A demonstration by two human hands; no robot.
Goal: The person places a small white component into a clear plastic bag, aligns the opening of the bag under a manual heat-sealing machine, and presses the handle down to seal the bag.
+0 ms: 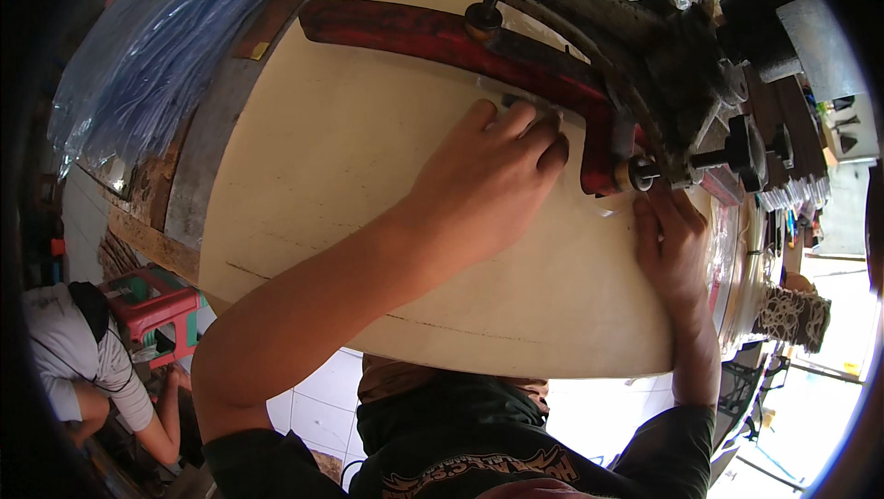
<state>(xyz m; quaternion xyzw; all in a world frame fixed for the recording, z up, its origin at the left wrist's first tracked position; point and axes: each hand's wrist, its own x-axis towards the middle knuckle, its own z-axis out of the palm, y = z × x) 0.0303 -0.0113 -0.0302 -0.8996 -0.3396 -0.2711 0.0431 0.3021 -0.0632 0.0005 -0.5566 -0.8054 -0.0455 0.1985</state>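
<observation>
My left hand (pixel 493 172) rests over a pale wooden board (pixel 341 149), just in front of a long red bar (pixel 442 43). Its fingers are curled in, and a bit of clear, shiny material (pixel 502 89) shows by the fingertips; what they grip is mostly hidden. Close to the bent right end of the bar, my right hand (pixel 674 237) has its fingers closed beside a round metal fitting (pixel 642 172). Whatever those fingers hold cannot be made out. Above both hands stands a dark metal machine arm (pixel 589 16), joined to the red bar by a vertical rod.
Bluish clear plastic sheets (pixel 166 48) hang over the far left side. A black knob (pixel 744 154) juts out beyond my right hand. Stacked clear plastic (pixel 727 260) lies along the right edge. At lower left, another person (pixel 92 342) is beside a red stool (pixel 152 301).
</observation>
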